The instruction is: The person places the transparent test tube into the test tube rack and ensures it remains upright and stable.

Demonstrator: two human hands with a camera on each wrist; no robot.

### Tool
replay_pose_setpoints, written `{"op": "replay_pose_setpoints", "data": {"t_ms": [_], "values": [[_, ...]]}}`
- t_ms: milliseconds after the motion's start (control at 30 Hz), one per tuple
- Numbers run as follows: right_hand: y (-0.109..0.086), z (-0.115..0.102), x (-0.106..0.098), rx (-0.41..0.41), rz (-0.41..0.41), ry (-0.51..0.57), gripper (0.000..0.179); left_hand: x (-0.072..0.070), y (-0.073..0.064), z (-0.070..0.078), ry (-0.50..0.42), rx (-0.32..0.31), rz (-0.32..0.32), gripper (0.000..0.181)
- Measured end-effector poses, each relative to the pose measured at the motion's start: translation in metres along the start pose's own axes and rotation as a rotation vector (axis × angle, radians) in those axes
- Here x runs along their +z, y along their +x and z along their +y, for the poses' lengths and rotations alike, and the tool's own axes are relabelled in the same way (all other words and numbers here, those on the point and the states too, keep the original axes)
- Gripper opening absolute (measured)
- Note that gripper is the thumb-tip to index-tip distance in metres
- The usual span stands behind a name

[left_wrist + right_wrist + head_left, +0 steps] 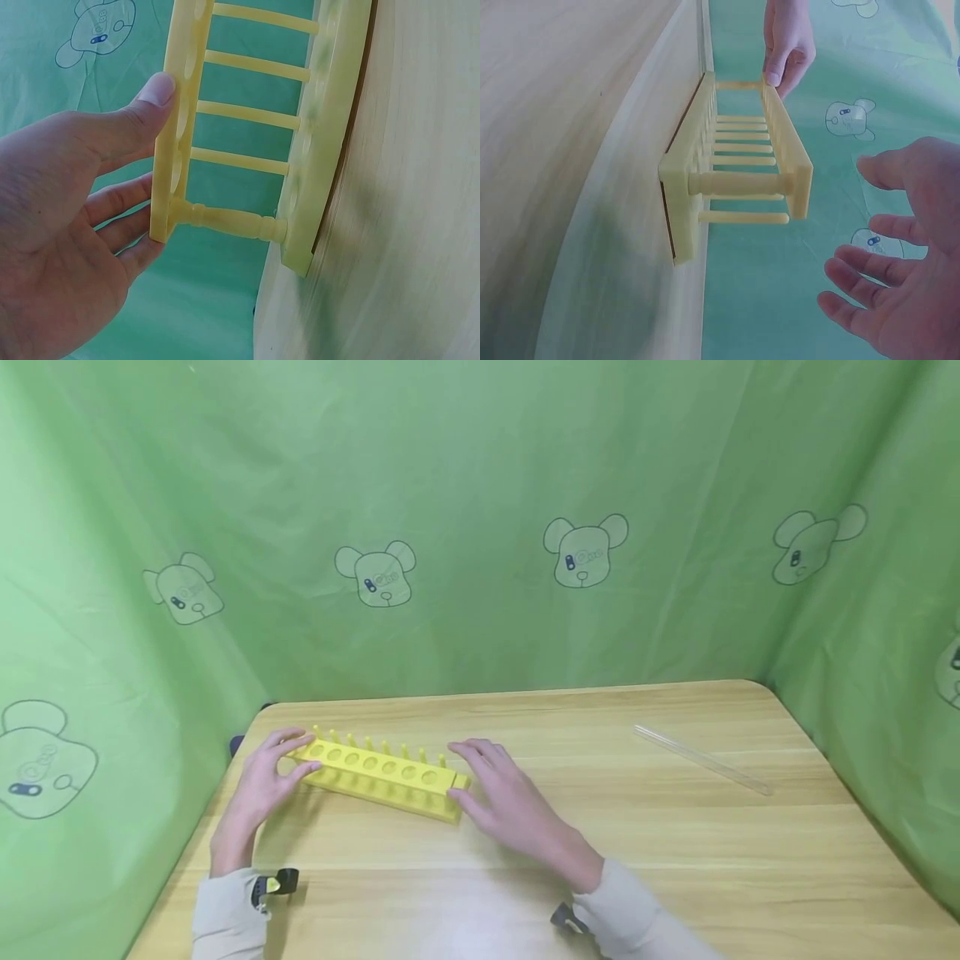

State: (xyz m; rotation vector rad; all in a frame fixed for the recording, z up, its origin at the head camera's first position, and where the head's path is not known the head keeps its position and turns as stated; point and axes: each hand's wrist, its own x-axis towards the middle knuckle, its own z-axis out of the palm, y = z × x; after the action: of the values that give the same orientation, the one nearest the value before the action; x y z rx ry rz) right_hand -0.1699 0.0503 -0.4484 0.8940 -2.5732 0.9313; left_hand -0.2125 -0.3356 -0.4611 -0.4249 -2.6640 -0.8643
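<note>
A yellow test tube rack point(381, 773), with a row of round holes on top and a row of pegs along its back, stands on the wooden table at the left of centre. My left hand point(264, 777) holds its left end. In the left wrist view the thumb point(159, 88) presses the top plate's near edge, with fingers behind it. Beside the rack's right end is my right hand point(513, 802). The right wrist view shows its fingers point(855, 279) spread and apart from the rack, holding nothing.
A clear, thin tube point(701, 758) lies at an angle on the right side of the table point(675, 860). Green curtains point(480, 635) with printed bear heads hang behind the table and along both sides.
</note>
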Motion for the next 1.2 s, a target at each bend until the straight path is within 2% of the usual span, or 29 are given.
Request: {"op": "replay_pose_setpoints", "data": {"t_ms": [400, 833, 1200], "values": [[0.005, -0.006, 0.015, -0.006, -0.015, -0.014, 0.053, 0.0, -0.001, 0.002, -0.017, 0.006, 0.01, 0.048], [0.019, -0.014, 0.022, -0.014, -0.003, 0.027, 0.052, -0.001, 0.0, 0.0, 0.004, 0.029, 0.025, 0.048], [0.027, -0.016, 0.031, -0.012, -0.016, -0.017, 0.047, -0.001, 0.0, 0.003, -0.007, 0.018, 0.021, 0.047]]}}
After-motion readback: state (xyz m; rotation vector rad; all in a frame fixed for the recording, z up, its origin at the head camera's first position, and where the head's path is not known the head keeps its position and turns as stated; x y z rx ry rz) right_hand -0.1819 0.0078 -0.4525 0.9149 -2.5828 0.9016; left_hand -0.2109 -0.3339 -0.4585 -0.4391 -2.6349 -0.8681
